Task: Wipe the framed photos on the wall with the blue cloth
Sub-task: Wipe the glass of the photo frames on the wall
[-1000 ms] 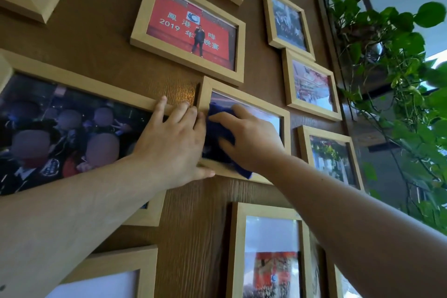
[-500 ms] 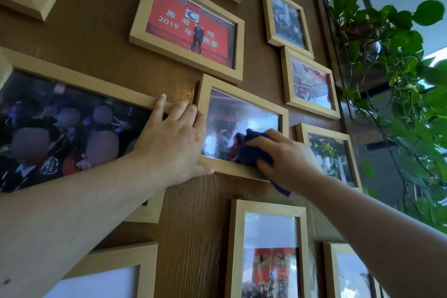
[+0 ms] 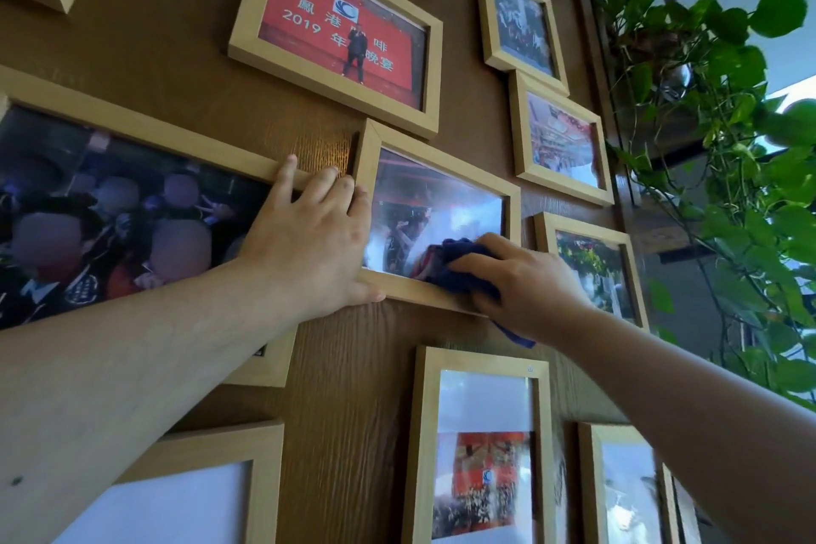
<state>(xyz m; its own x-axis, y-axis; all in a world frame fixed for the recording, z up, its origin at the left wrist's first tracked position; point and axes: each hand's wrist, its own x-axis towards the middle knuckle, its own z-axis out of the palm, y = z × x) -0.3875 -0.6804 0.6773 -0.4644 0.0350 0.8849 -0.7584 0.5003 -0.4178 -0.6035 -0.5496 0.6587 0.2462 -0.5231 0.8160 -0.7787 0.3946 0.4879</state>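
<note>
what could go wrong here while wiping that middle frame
The right hand presses the blue cloth at the middle frame's lower right corner, so it might tilt or lift off the wall despite the left hand bracing its left edge. The cloth's hanging tail could also snag the frame below.

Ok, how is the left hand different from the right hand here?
The left hand lies flat and empty, bracing the centre frame at its left edge; the right hand clutches the blue cloth at the frame's lower right corner. Both press against that frame.
</note>
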